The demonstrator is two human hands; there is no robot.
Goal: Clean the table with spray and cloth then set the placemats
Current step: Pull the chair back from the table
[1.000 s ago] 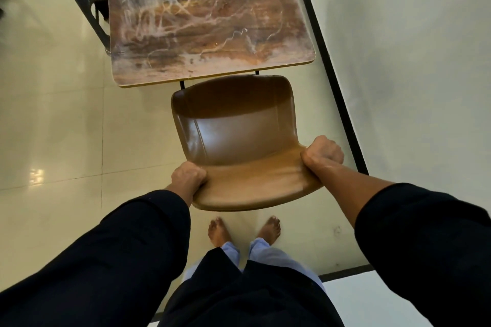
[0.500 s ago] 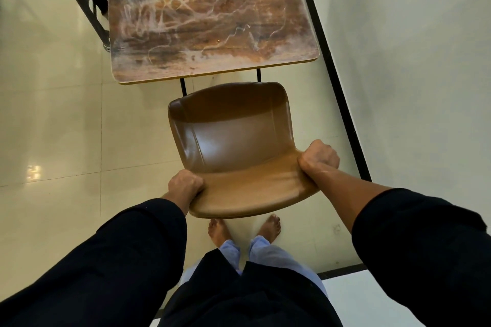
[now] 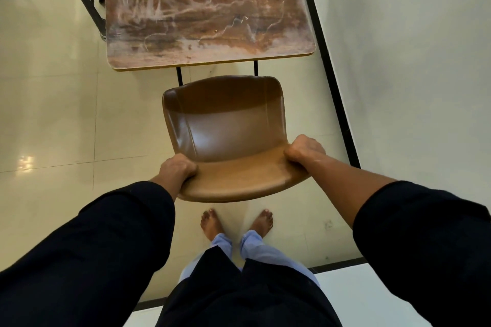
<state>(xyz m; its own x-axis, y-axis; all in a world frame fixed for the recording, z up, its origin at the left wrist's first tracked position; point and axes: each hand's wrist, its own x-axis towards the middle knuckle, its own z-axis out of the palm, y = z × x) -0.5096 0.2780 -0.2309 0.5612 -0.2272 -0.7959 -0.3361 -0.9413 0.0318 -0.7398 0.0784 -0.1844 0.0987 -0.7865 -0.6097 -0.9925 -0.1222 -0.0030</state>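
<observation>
Both hands are clamped on a brown moulded chair [image 3: 225, 135], one at each end of its backrest. Left hand [image 3: 176, 168] curls its fingers over the top edge near the left corner; right hand [image 3: 304, 150] does the same near the right corner, with the knuckles raised and the grip looking firm. The hands sit well apart, with the full width of the backrest between them, and dark sleeves run back from each wrist toward the person's body. The chair's seat faces away from the person, toward the table, and its front edge lies just short of the table's near edge, where two thin black legs [image 3: 179, 75] show in the gap. The table [image 3: 207, 8] lies straight ahead of the hands, beyond the chair, a rectangular top in a brown marbled pattern with pale veins. Its long axis runs away from the person, so the short near edge is the closest part, and neither hand is clearly nearer to it than the other. The right side of the table runs close beside a pale wall [image 3: 398, 48], edged by a dark strip at the floor. Cream floor tiles [image 3: 53, 114] spread out to the left. Bare feet [image 3: 236, 221] stand just behind the chair. No spray, cloth or placemats appear in view. My judgement is that the chair stands between the person and the tabletop, so reaching the surface depends on where the chair ends up.
</observation>
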